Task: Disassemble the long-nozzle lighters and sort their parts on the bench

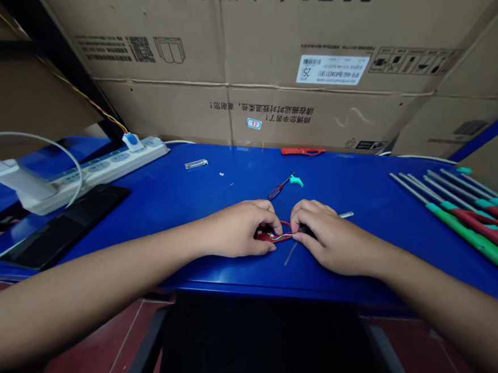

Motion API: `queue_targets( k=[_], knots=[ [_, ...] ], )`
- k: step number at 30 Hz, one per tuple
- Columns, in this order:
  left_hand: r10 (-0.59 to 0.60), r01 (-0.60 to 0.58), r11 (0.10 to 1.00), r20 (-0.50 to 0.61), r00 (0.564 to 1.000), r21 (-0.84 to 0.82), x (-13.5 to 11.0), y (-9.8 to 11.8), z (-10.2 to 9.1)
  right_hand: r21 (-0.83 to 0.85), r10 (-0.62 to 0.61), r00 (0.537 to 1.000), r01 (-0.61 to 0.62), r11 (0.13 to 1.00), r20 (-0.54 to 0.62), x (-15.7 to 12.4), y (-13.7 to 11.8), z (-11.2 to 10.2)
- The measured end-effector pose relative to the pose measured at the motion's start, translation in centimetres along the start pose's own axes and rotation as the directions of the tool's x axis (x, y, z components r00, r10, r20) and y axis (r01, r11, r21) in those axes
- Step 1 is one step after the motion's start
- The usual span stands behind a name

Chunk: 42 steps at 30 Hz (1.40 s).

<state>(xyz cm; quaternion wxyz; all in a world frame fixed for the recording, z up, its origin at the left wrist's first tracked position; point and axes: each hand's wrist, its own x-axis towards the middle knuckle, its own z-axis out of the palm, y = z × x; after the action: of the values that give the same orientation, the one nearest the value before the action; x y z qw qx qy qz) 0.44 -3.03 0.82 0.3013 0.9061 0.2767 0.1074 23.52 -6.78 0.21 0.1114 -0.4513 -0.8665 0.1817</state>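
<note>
Both hands are down at the near middle of the blue table (190, 202), fingertips almost meeting. The left hand (239, 230) is curled over a small red part (266, 236), pinning it between thumb and fingers. The right hand (327, 235) pinches in from the other side, closed on the end of a bent wire (281, 238) that runs across the red part. A metal rod (345, 215) pokes out past the right hand's knuckles; how it's held, I can't tell. A thin pin (290, 253) lies on the table just below the gap between the hands. Just behind them sits a little screwdriver (277, 189) with a teal piece (297, 180) at its tip. Farther back, a red strip (303, 150) lies close to the cardboard boxes (265, 49), and a small clear piece (196, 164) lies off to the left. Over on the left there's a white power strip (103, 168) with a black slab (64, 225) in front of it. On the right edge is a neat row of long tools (468, 216) with green and red handles, well apart from the hands.
</note>
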Motion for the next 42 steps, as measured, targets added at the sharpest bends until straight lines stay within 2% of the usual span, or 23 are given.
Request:
queue_targets(
  k=[8,13,16,19,22,29,34,39,42],
  knots=[
    [-0.015,0.015,0.999,-0.002,1.0,-0.029,0.0,-0.1,0.2,0.123,-0.032,0.999,0.034,0.992,-0.015,0.3,0.8,0.0],
    [0.092,-0.093,0.996,-0.033,0.995,-0.018,-0.1,-0.3,0.1,0.038,-0.027,0.999,0.028,0.999,-0.023,0.2,0.5,-0.1],
    [0.193,-0.19,0.98,-0.05,0.98,0.059,-0.3,-0.4,0.0,0.047,-0.041,0.998,0.043,0.998,-0.046,0.2,0.3,-0.2],
    [0.265,-0.252,0.95,-0.05,0.963,0.186,-0.5,-0.4,0.0,0.037,-0.096,0.993,0.099,0.994,-0.071,0.1,0.3,-0.4],
    [0.296,-0.28,0.921,-0.021,0.955,0.27,-0.6,-0.4,0.0,-0.084,-0.177,0.98,0.169,0.982,-0.093,0.0,0.4,-0.8],
    [0.316,-0.312,0.93,0.01,0.949,0.194,-0.5,-0.5,-0.8,-0.192,-0.229,0.972,0.215,0.957,-0.054,-0.1,0.2,-0.9],
    [0.314,-0.312,0.936,0.011,0.949,0.162,-0.4,-0.8,-1.1,-0.135,-0.211,0.975,0.201,0.97,-0.067,0.1,0.2,-0.8],
    [0.303,-0.302,0.946,0.01,0.953,0.12,-0.3,-1.5,-1.5,0.001,-0.222,0.973,0.222,0.975,-0.062,0.1,1.5,-1.8],
    [0.31,-0.309,0.944,0.003,0.951,0.113,-0.2,-1.9,-1.7,0.064,-0.214,0.972,0.22,0.973,-0.098,0.0,2.3,-2.3]
  ],
)
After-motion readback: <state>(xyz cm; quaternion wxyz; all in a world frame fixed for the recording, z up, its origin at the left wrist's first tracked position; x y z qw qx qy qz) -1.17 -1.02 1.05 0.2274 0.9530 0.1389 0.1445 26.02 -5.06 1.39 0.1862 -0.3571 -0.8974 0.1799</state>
